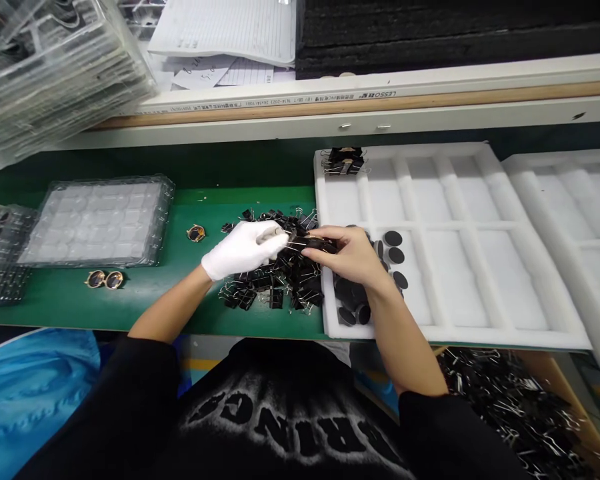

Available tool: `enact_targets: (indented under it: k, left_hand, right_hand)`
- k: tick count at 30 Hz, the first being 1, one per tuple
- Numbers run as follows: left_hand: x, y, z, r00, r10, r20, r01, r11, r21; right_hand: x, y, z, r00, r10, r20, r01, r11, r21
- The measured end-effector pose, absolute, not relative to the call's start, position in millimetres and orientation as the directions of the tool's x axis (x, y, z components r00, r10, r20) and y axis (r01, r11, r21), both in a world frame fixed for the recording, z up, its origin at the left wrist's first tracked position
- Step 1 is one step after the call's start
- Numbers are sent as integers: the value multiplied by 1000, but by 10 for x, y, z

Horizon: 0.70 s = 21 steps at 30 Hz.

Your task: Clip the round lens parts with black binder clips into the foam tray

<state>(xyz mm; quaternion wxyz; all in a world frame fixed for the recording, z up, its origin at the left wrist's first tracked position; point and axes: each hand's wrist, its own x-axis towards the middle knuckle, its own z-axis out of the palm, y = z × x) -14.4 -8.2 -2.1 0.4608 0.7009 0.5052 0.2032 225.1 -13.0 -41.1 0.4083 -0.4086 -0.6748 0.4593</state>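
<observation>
My left hand (245,249), in a white glove, pinches the wire handles of a black binder clip (296,241). My bare right hand (351,257) grips a small dark piece (321,245) between thumb and fingers, right against that clip. The fingers partly hide the piece, so its exact kind does not show. Beneath both hands spreads a loose pile of black binder clips (263,283) on the green tabletop (200,300). Just right of my right hand, short black round pieces with grey sides (394,239) lie in a compartment of the white foam tray (430,223).
Clipped pieces (344,161) sit in the tray's far left compartment. Gold-rimmed round parts (105,279) and another (196,233) lie left, near clear plastic trays (100,220). A shelf edge (260,110) crosses behind. A box of binder clips (515,407) stands below right.
</observation>
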Motion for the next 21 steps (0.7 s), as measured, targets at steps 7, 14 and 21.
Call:
enact_targets:
  k: [7,14,21]
  left_hand:
    - [31,119,138,481,821,-307,471,53,881]
    - [214,722,169,434,892,-125,436,-86,896]
    - [755,1460,-126,437,898,-45,837,-388,385]
  right_hand:
    - [2358,-106,-453,-371,794,482,542,607,-582]
    - [2520,-21,-417,-26,899,437,671,340,-659]
    - [2414,-8,-462,189,971,146,748,-46,-662]
